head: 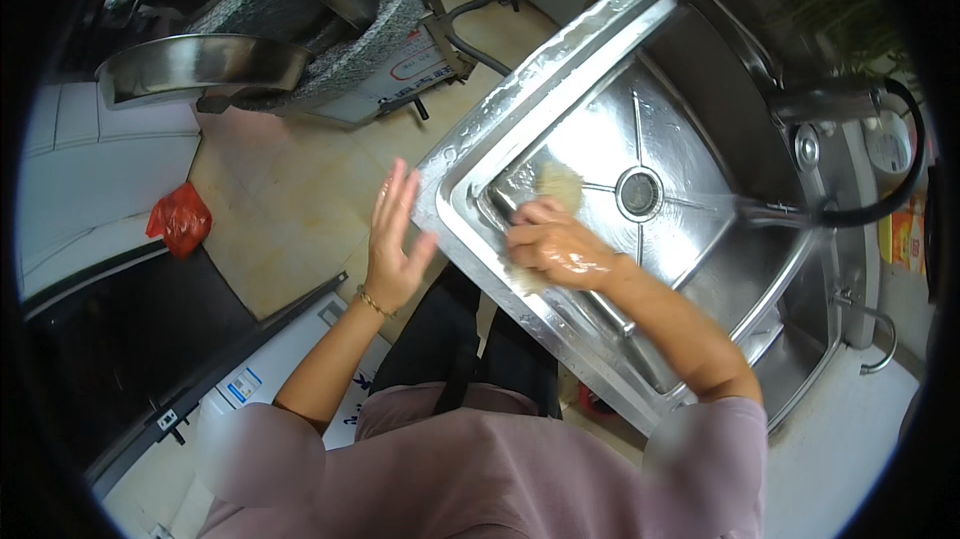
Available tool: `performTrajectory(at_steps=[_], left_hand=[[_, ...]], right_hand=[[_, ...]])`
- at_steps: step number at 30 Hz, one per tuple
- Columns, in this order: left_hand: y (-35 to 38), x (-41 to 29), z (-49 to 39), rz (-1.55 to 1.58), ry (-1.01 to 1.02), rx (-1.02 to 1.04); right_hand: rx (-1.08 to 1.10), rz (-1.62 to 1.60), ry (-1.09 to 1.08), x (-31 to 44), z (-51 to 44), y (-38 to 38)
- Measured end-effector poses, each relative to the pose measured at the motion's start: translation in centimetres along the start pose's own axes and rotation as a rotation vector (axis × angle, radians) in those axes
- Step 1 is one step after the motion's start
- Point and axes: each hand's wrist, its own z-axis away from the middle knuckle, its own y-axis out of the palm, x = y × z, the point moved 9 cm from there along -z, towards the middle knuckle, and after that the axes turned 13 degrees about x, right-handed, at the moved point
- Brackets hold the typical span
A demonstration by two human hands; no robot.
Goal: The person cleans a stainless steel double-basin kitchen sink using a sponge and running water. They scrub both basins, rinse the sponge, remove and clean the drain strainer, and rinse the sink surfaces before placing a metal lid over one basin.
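Note:
My right hand (559, 246) is wet and closed around a beige loofah-like scrubber (561, 188), blurred by motion. It presses the scrubber against the inner front wall and ledge of a stainless steel sink (592, 126). Parts of the scrubber stick out on both sides of my fingers. My left hand (396, 239), with a bracelet on the wrist, is held flat beside the sink's near left corner, fingers extended and nothing in it. Whether it touches the rim I cannot tell. Water seems to spray from the faucet head (761, 211) toward the round drain (640, 194).
A smaller basin (795, 344) adjoins the sink, beside a thin curved spout (889, 344). Green leafy vegetables (847, 13) lie behind. To the left stand a round metal pan (202, 66), a red plastic bag (180, 220) and a black panel (142, 336).

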Motion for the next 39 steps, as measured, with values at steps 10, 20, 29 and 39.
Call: performTrajectory(at_steps=[10,20,29,39], left_hand=[[18.5,-11.6,2.4,-0.525,0.559,0.738],[26.8,-7.5,-4.2,-0.305,-0.153,1.259],[14.8,-5.3,-16.8,0.353,-0.132,0.173],[9.0,-7.0,-21.8,-0.885,0.293,0.264]], right_hand=[[-1.136,-1.052,1.259,-22.1,28.2,3.0],[-1.504,-1.839,0.611,-21.9,29.2,6.9],[-0.562,-1.538,0.871,-7.8,12.7,9.8],[0.428,-0.718,1.18,-6.4,25.8,25.0]])
